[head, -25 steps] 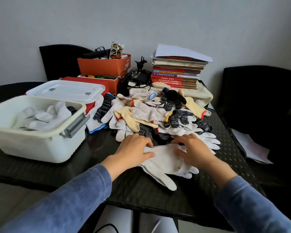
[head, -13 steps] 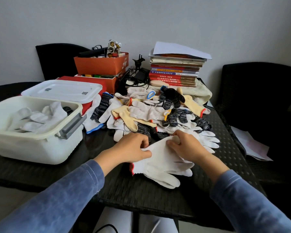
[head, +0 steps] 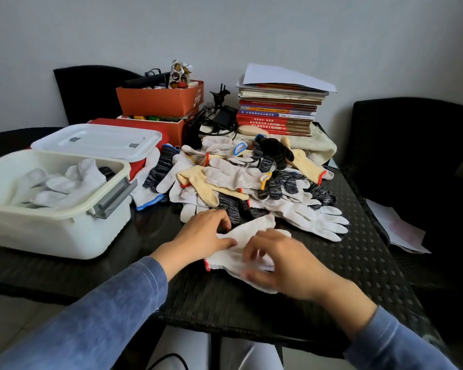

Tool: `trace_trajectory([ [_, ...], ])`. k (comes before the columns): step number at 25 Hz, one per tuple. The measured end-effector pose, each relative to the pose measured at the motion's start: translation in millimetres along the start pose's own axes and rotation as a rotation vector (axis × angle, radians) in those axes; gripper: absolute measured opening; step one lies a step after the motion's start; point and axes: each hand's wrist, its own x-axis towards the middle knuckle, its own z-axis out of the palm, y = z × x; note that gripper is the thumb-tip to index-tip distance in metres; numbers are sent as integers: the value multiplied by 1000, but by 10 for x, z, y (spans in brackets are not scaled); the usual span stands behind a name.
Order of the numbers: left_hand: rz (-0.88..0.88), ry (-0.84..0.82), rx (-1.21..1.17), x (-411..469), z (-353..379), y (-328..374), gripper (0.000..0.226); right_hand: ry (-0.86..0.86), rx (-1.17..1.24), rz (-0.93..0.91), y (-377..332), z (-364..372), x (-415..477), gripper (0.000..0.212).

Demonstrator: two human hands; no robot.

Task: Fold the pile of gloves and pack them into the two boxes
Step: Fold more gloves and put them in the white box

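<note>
White tub (head: pixel 51 236) at left holds white gloves, lidded box (head: pixel 96 140) behind it. Orange box (head: pixel 158 102): white logo, unreadable. Lower centre: left hand (head: pixel 201 236) pinches white glove (head: pixel 251 228). Right hand (head: pixel 286 265) curled over it, blurred, grip unclear. Glove pile (head: pixel 233 174) behind. Books (head: pixel 275 121): spine print illegible.

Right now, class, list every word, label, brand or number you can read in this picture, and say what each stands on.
Books: Chinese characters on the spines, too small and blurred to quote.
Orange box: white logo on its side, too blurred to read.
Gloves and white box: no text shows.
</note>
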Motion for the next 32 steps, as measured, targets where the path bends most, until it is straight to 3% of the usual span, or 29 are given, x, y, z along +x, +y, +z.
trace_trajectory([
  [1,-9,-2,-3,-7,-4,-8,32,-60,-83,-53,-29,44,-44,33],
  [4,-91,-34,36,-77,-15,-13,34,-4,-269,-79,31,163,-120,22],
  [7,-179,-91,148,-188,-34,19,42,79,-244,-80,82,218,-169,32],
  [9,-107,35,251,-285,-55,46,48,151,-94,24,73,222,-193,28],
  [11,109,181,193,-375,-41,35,42,191,72,149,91,220,-184,29],
  [14,392,75,84,-532,51,-16,26,151,148,172,109,161,-131,35],
  [18,400,86,88,-660,225,-58,26,239,194,146,52,91,7,41],
  [22,385,123,80,-713,254,-23,30,280,8,125,2,278,101,49],
  [25,385,116,77,-764,274,-29,35,344,-130,111,-17,311,84,26],
  [27,393,94,68,-785,258,-38,41,272,-169,71,-27,278,39,6],
  [32,413,-25,45,-814,112,-112,60,81,-80,-9,110,230,-253,47],
])
